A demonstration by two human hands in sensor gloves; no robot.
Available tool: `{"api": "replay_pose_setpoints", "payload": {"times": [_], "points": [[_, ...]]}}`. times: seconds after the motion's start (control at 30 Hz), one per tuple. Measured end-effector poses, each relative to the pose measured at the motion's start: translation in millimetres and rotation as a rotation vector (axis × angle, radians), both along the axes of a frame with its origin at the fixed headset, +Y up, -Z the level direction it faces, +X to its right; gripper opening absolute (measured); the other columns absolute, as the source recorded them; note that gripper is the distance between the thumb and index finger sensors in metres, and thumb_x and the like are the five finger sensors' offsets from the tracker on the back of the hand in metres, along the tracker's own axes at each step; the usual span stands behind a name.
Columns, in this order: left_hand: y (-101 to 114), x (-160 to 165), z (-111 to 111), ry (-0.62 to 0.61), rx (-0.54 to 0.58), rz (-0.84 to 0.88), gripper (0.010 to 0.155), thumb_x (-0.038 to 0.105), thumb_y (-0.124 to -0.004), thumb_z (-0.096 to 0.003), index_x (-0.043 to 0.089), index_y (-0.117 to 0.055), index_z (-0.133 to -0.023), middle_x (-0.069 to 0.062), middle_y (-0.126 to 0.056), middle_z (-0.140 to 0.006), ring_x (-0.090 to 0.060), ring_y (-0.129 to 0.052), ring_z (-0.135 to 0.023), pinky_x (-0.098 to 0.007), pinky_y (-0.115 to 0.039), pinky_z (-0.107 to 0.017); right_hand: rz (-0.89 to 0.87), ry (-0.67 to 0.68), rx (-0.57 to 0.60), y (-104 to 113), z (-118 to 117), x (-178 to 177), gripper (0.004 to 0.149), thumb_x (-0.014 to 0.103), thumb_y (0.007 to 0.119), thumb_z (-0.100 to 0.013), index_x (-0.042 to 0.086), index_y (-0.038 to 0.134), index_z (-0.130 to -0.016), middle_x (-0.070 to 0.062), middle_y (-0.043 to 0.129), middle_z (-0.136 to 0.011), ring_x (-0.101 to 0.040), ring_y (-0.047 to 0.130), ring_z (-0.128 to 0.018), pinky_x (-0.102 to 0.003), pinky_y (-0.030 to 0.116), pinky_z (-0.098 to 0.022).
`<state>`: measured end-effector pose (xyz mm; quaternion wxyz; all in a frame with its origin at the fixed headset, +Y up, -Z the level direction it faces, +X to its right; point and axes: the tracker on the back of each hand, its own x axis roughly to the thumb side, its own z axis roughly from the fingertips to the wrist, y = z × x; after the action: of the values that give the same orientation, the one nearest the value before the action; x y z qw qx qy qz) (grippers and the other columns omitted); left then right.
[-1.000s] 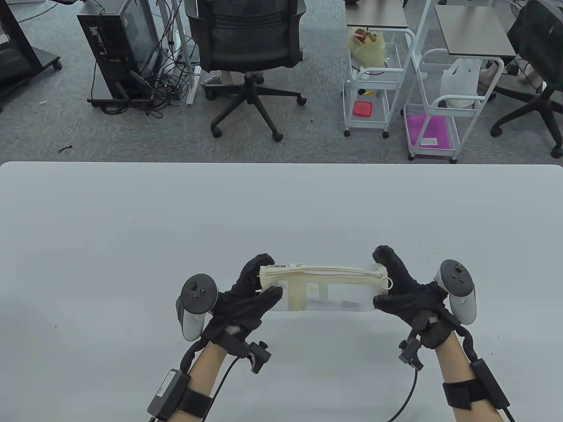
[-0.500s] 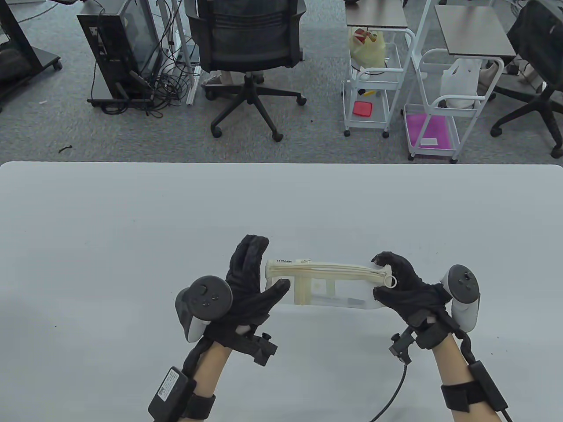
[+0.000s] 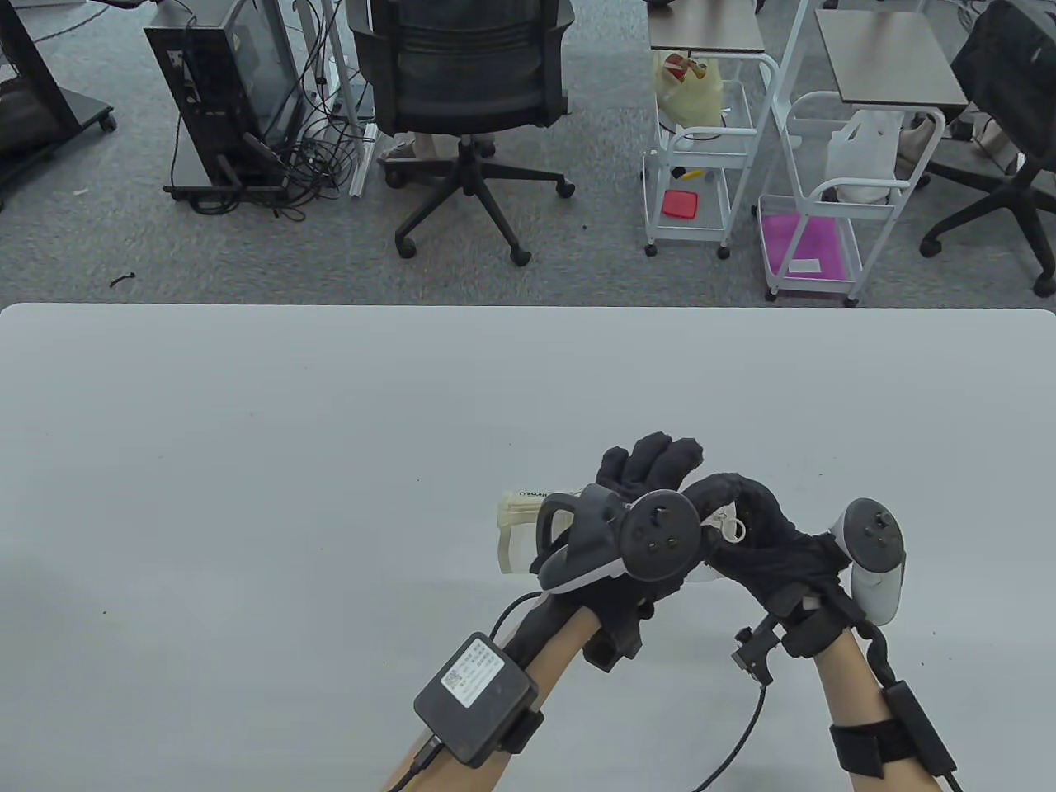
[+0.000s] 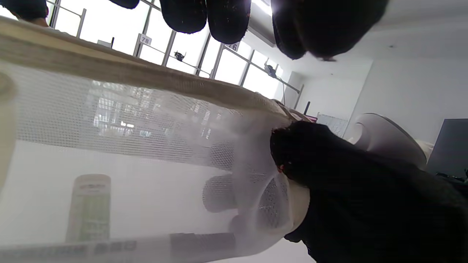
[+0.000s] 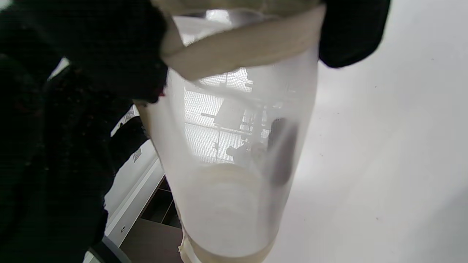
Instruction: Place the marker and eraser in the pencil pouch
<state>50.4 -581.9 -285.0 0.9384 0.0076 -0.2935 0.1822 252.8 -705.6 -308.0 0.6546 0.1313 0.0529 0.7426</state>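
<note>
The translucent pencil pouch (image 3: 518, 538) with a cream zipper edge is held just above the table (image 3: 247, 462). My right hand (image 3: 726, 524) grips its right end, by the zipper pull ring (image 3: 732, 530). My left hand (image 3: 652, 470) reaches across the pouch to that same end, fingers spread over the zipper edge and holding nothing. In the left wrist view the pouch (image 4: 128, 138) shows the eraser (image 4: 89, 208) and the dark marker (image 4: 201, 243) inside. In the right wrist view the marker (image 5: 281, 153) shows through the pouch (image 5: 226, 204).
The grey table's far edge (image 3: 528, 307) runs across the middle of the table view. Beyond it on the floor stand an office chair (image 3: 462, 99) and white trolleys (image 3: 701, 165).
My left hand has let go of the pouch's left end and swung right across the pouch to the zipper-pull end. My right hand keeps its grip and has barely moved.
</note>
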Motion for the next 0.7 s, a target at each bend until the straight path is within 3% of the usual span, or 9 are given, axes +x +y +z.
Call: {"api": "replay_pose_setpoints", "payload": {"times": [0.2,0.27,0.37,0.5,0.7], "points": [[-10,25,-6,0.021,-0.022,-0.168,0.054,0.047,-0.067,-0.052,0.045,-0.066,-0.106,-0.008,-0.048,-0.127,-0.042,-0.042,-0.117,-0.068,-0.041,-0.079,0.002,0.016,0.017,4,2,-2,0.077,0.038,0.093,-0.036,0.031,0.053,-0.101,-0.015,0.048,-0.109,-0.044,0.075,-0.089,-0.056,0.076,-0.053],[-9,26,-5,0.011,-0.004,-0.137,0.048,0.044,-0.071,-0.051,0.046,-0.074,-0.098,-0.008,-0.054,-0.125,-0.041,-0.045,-0.117,-0.068,-0.042,-0.079,0.012,0.013,0.017,2,1,-1,0.075,0.036,0.094,-0.037,0.032,0.055,-0.101,-0.015,0.049,-0.109,-0.044,0.075,-0.089,-0.056,0.075,-0.053],[-6,21,-3,-0.005,0.023,-0.123,0.042,0.041,-0.073,-0.0508,0.047,-0.075,-0.092,-0.006,-0.06,-0.121,-0.039,-0.05,-0.116,-0.068,-0.044,-0.079,0.018,0.023,0.028,4,2,-3,0.069,0.035,0.092,-0.04,0.034,0.057,-0.099,-0.014,0.05,-0.109,-0.044,0.076,-0.088,-0.056,0.076,-0.053],[1,10,-1,-0.04,0.025,-0.141,0.042,0.041,-0.07,-0.051,0.05,-0.073,-0.092,-0.005,-0.06,-0.121,-0.038,-0.05,-0.116,-0.068,-0.043,-0.08,0.003,0.017,0.046,5,3,-5,0.067,0.042,0.091,-0.037,0.036,0.061,-0.096,-0.014,0.053,-0.108,-0.043,0.078,-0.088,-0.056,0.077,-0.052],[15,-18,3,-0.035,0.06,-0.206,0.041,0.042,-0.068,-0.0511,0.053,-0.072,-0.09,-0.003,-0.062,-0.12,-0.035,-0.052,-0.116,-0.067,-0.043,-0.08,-0.024,0.011,0.061,7,3,-3,0.063,0.04,0.093,-0.036,0.036,0.067,-0.093,-0.013,0.056,-0.107,-0.042,0.08,-0.087,-0.055,0.078,-0.052]]}}
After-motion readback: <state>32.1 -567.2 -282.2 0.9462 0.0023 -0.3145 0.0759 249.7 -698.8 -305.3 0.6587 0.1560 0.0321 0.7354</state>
